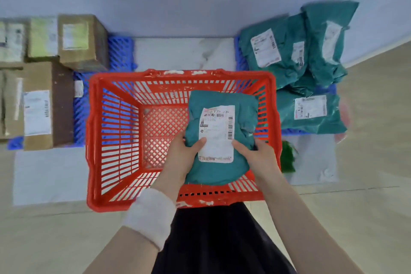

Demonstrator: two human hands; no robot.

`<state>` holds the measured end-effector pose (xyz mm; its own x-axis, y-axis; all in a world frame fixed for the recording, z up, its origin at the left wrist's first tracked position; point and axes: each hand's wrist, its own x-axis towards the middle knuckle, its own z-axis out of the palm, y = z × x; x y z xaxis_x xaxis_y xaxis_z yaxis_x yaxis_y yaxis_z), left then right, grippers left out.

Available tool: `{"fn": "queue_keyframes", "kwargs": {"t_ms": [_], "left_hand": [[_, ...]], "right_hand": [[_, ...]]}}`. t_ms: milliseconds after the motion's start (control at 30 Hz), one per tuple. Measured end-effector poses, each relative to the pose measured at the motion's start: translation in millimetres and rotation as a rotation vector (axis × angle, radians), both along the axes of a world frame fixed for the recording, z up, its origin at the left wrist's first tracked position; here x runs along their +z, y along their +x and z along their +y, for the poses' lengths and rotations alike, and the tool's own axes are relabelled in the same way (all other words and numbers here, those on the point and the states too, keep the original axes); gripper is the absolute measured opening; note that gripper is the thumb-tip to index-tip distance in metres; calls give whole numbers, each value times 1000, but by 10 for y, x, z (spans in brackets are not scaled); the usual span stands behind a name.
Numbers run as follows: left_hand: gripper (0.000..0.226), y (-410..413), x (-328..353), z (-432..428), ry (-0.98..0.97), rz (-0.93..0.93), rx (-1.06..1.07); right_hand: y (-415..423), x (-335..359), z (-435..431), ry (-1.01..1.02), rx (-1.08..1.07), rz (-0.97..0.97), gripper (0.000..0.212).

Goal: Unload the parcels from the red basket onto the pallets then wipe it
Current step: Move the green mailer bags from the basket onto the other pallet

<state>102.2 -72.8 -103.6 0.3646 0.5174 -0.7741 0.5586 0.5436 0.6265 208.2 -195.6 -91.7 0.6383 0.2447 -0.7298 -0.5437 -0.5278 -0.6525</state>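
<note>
A red plastic basket [111, 140] stands on the floor in front of me, its mesh bottom bare. Over its right half I hold a teal bagged parcel [241, 109] with a white barcode label. My left hand [185, 153] grips the parcel's lower left edge, thumb on the label. My right hand [255, 153] grips its lower right edge. A blue pallet [121, 53] at the left carries brown cardboard boxes [40, 104]. Another blue pallet [241, 60] at the right holds several teal bagged parcels [287, 58].
A green cloth-like item [287, 158] lies on the floor just right of the basket, partly hidden by its rim. A pale blue wall runs behind the pallets. A white marble floor strip [184, 53] lies between the two pallets.
</note>
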Motion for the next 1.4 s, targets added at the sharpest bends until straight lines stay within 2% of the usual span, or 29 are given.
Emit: {"fn": "queue_keyframes", "kwargs": {"t_ms": [67,267,467,600,700,833,900,1000,1100,1167,1400], "left_hand": [[27,73,247,-74,57,-52,15],[15,757,620,-310,178,-195,1],[21,1925,415,-605,214,-194,-160],[22,2734,59,-716,249,-138,-86],[25,3359,-128,-657,266,-109,-50],[58,3874,-296,-453,286,-128,-47],[77,3960,-394,-422,319,-104,-128],[73,4029,-551,-411,477,-48,-338],[69,4092,-740,-420,551,-20,-443],[70,4115,-877,-435,563,19,-474],[75,4108,-1020,-434,541,88,-546]], "right_hand": [[54,274,-84,50,-35,-29,9],[585,685,-396,161,-105,-130,16],[1685,603,-717,82,-127,-282,17],[2590,225,-730,-3,-11,-339,10],[3248,-29,-569,-23,56,-421,13],[3819,-257,-307,-122,200,-522,35],[3928,-387,-258,-169,287,-559,50],[3976,-540,-240,-268,471,-739,83],[4005,-666,-216,-346,681,-907,72],[4018,-800,-208,-432,779,-894,68],[3984,-980,-161,-456,812,-834,72]]}}
